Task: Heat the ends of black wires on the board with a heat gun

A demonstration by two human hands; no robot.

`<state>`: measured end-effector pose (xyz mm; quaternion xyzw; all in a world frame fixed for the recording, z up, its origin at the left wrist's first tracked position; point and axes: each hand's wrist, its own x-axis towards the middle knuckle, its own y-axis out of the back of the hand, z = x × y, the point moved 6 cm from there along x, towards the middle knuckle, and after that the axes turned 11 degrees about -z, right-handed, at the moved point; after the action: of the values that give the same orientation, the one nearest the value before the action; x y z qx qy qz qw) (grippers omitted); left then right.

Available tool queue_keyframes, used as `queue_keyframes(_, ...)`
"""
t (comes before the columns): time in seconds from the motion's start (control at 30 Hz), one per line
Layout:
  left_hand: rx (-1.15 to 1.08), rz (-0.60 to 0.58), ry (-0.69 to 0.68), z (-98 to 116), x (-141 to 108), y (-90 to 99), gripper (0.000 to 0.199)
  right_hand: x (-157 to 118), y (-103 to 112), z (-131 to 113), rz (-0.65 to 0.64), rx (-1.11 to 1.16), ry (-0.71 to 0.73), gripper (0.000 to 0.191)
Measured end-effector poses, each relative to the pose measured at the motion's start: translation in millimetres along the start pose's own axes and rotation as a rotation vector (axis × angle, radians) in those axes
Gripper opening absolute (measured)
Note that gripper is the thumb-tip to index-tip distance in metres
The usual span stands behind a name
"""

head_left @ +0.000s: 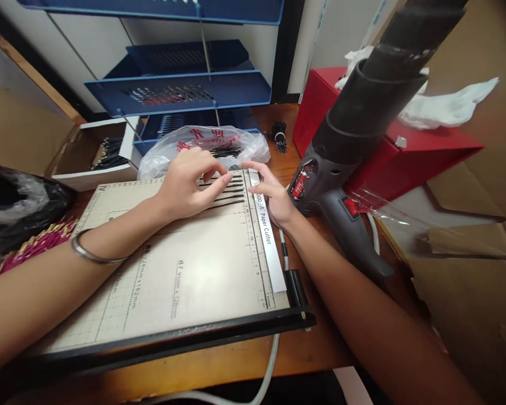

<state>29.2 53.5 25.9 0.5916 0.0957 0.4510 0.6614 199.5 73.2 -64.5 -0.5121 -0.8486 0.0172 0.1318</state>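
Observation:
A cream paper cutter (211, 253) lies on the wooden table, with several thin black cords (231, 197) laid side by side near its ruled right edge. My left hand (189, 185) is over the left part of these cords. Its thumb and index finger come together in a pinch; whatever is between them is too small to make out. At the right edge of the cutter, beside the cord ends, is my right hand (276, 197). Its index finger and thumb are apart, and I see nothing held between them. The palm hides its other fingers.
Close on the right stands a dark heat gun (341, 152), before a red box (438, 140) with white tissue. Behind the cutter are a clear plastic bag (164, 149), a tied black bundle (280, 138) and blue racks (236, 93). A white carton (95, 180) holds more black cords.

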Motion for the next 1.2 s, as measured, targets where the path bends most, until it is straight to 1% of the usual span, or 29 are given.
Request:
queue_keyframes(0.07,-0.130,0.099,0.112,-11,-1,-0.3,0.031,-2,-2,-1,0.054,0.086,-0.063,0.063)
queue_keyframes(0.1,-0.198,0.128,0.169,-16,-2,-1.3,0.030,-6,-5,-6,0.081,0.097,-0.089,0.063)
queue_keyframes(0.13,-0.257,0.156,0.225,-20,-3,-1.8,0.028,-11,-8,-14,0.107,0.081,-0.098,0.062)
queue_keyframes(0.2,-0.336,0.208,0.315,-27,-7,-1.2,0.025,-31,-14,-41,0.156,-0.009,-0.069,0.054)
queue_keyframes(0.27,-0.377,0.267,0.386,-31,-11,1.7,0.024,-63,-19,-77,0.231,-0.185,0.051,0.046)
queue_keyframes(0.3,-0.393,0.297,0.419,-34,-13,3.3,0.024,-83,-18,-95,0.304,-0.316,0.114,0.041)
queue_keyframes(0.37,-0.427,0.348,0.494,-40,-15,5.0,0.026,-128,-11,-124,0.561,-0.650,0.212,0.033)
queue_keyframes(0.4,-0.451,0.369,0.538,-44,-16,4.9,0.027,-147,-8,-132,0.665,-0.833,0.222,0.034)
queue_keyframes(0.43,-0.476,0.387,0.581,-48,-17,4.3,0.029,-162,-4,-135,0.725,-0.976,0.202,0.038)
queue_keyframes(0.5,-0.526,0.414,0.649,-56,-18,2.2,0.032,-177,7,-127,0.703,-1.162,0.056,0.054)
queue_keyframes(0.57,-0.560,0.426,0.678,-61,-18,0.2,0.033,-179,18,-110,0.633,-1.268,-0.163,0.067)
queue_keyframes(0.63,-0.575,0.431,0.680,-64,-18,-0.7,0.033,-177,23,-96,0.567,-1.324,-0.325,0.070)
queue_keyframes(0.67,-0.581,0.434,0.680,-65,-19,-1.0,0.032,-176,23,-93,0.552,-1.343,-0.368,0.069)
queue_keyframes(0.9,-0.612,0.415,0.672,-67,-21,-4.5,0.031,-172,12,-98,0.549,-1.419,-0.456,0.067)
queue_keyframes(1.07,-0.639,0.344,0.653,-69,-18,-10.8,0.031,-174,15,-94,0.551,-1.405,-0.547,0.065)
queue_keyframes(1.1,-0.647,0.323,0.646,-67,-18,-11.5,0.030,-174,15,-94,0.547,-1.390,-0.535,0.066)
queue_keyframes(1.13,-0.657,0.299,0.637,-64,-19,-11.7,0.028,-174,13,-95,0.545,-1.372,-0.490,0.067)
queue_keyframes(1.2,-0.684,0.244,0.615,-56,-25,-10.4,0.023,-174,3,-103,0.584,-1.317,-0.300,0.068)
